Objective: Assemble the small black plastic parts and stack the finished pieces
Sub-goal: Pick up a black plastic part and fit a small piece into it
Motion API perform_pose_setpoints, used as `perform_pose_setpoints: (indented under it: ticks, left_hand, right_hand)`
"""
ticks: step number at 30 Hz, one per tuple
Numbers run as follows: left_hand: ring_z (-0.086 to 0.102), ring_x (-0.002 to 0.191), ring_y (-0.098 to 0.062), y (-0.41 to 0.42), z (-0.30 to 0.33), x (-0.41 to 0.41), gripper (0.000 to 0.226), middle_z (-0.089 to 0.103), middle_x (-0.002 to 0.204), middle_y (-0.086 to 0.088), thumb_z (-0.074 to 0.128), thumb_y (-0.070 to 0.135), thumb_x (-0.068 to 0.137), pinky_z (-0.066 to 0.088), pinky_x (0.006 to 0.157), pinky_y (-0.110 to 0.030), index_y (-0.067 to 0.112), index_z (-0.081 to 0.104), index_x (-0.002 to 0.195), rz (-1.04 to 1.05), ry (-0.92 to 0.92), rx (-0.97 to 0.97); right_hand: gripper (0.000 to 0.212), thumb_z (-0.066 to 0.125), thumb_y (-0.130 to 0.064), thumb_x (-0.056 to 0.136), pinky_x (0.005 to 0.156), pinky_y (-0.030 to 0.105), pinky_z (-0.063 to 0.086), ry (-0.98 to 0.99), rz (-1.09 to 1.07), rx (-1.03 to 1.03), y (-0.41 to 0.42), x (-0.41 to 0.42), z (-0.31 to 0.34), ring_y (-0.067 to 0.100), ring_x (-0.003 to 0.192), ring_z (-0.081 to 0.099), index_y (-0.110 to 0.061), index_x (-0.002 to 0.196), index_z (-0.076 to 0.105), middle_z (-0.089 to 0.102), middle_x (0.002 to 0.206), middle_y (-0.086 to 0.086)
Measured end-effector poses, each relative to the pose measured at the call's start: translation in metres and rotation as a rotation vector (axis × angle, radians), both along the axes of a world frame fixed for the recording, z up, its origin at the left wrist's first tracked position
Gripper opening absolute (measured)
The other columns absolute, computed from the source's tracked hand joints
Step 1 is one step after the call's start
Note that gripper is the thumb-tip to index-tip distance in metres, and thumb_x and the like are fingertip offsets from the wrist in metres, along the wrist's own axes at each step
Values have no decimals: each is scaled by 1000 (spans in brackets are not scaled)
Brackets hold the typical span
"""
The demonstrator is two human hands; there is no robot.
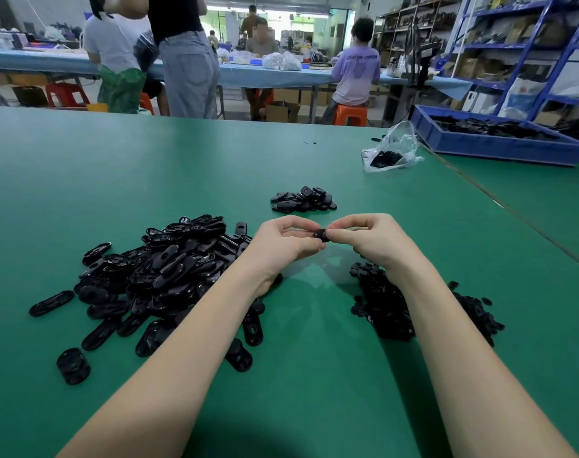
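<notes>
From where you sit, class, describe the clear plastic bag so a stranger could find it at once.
Start at the green table and look to its far right, where a blue tray stands. Just left of that tray lies the plastic bag, crumpled, with black pieces inside. It is the only see-through thing there; the other black parts lie loose.

On the bench [83, 166], a heap of oval shells [155, 272] lies at the left and a heap of small round parts [390, 312] at the right. Behind and between them sits a small pile [303, 199]. Far right, a bag [392, 150] lies before a tray [499, 147].
</notes>
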State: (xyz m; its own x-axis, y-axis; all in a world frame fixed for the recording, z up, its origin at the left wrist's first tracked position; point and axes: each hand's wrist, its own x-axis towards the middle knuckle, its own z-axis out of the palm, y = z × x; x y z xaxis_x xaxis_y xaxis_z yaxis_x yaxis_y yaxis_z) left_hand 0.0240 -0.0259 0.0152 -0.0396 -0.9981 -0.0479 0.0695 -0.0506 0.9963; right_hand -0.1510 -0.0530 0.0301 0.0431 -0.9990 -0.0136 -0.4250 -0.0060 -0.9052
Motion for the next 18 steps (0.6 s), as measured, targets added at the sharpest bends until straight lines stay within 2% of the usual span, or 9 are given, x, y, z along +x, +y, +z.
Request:
perform_pose_setpoints:
  ticks: [3,5,7,9,11,14,18]
  left_hand:
    - [74,93,-19,0,0,0,24,77,99,-15,71,-9,83,55,76,-17,7,69,101,-5,-5,-1]
    - [74,97,-21,0,0,0,25,77,99,-15,70,-10,83,56,81,-19,6,70,102,-9,-18,3]
    - [74,98,-24,0,0,0,25,77,100,-17,68,-11,83,58,86,-22,5,70,102,-11,-14,19]
    - [74,89,-25,0,1,-1,26,76,97,-20,65,-12,82,59,85,-25,3,69,103,-12,0,56]
    - [72,80,-23,0,3,-1,26,76,90,-21,63,-11,82,60,81,-25,4,69,103,-5,3,95]
    - [71,77,-21,0,4,-1,23,75,87,-20,61,-10,84,61,82,-25,5,68,100,-1,-1,119]
    - [68,74,-19,0,2,-2,21,73,85,-16,71,-7,82,59,75,-22,4,67,99,-24,-1,82]
  right_hand:
    - [8,86,-31,78,50,14,36,-9,-29,11,1,0,0,-3,53,50,-30,76,79,59,60,-13]
    - [11,87,-33,76,48,16,35,-12,-44,35,2,-1,-1,4,57,50,-29,80,78,58,61,-9]
    - [14,88,-34,75,55,23,36,-12,-51,66,3,-2,-1,9,62,50,-28,83,78,63,61,-12]
    - [15,87,-35,76,58,24,36,-2,-28,90,4,-2,0,8,63,49,-28,86,78,67,61,-17]
    - [14,87,-37,76,57,23,35,28,-6,96,5,-1,2,7,63,50,-30,83,78,67,66,-16]
    - [17,90,-38,73,52,21,32,37,40,86,5,-2,3,8,59,47,-26,79,78,60,70,-7]
    - [22,91,-37,71,42,11,29,52,53,51,5,-2,4,5,48,41,-22,80,78,56,66,-4]
